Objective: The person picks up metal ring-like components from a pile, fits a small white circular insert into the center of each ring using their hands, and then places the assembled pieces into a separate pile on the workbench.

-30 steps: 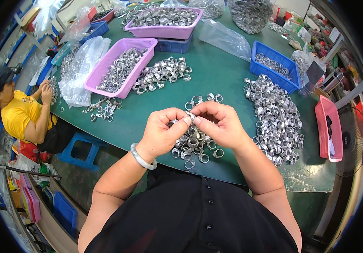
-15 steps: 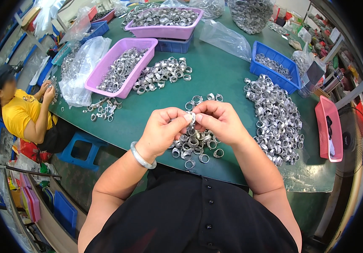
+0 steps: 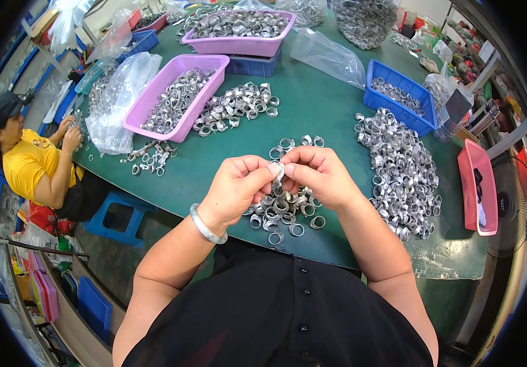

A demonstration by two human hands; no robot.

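A silver-coloured metal ring [image 3: 280,174] is pinched between my two hands; the fingers cover most of it. My left hand [image 3: 234,186] is closed, thumb and forefinger pressed on the ring's left side. Opposite it, my right hand [image 3: 321,176] grips the same piece with thumb and bent forefinger. Under and around my fingertips lies a small heap of loose rings [image 3: 278,211], partly hidden by the hands. To the right spreads a larger pile of rings [image 3: 401,174] on the green table [image 3: 330,128].
A purple basket of rings [image 3: 220,66] stands left of centre, beside another ring pile [image 3: 239,109]. Farther back is a second purple basket [image 3: 239,44]. A blue basket [image 3: 370,98] and a pink basket [image 3: 486,189] are at right. A co-worker [image 3: 37,159] sits at left.
My hands stay in the same place, with only a slight shift of the fingers on the ring. The co-worker's head and hands have moved slightly.
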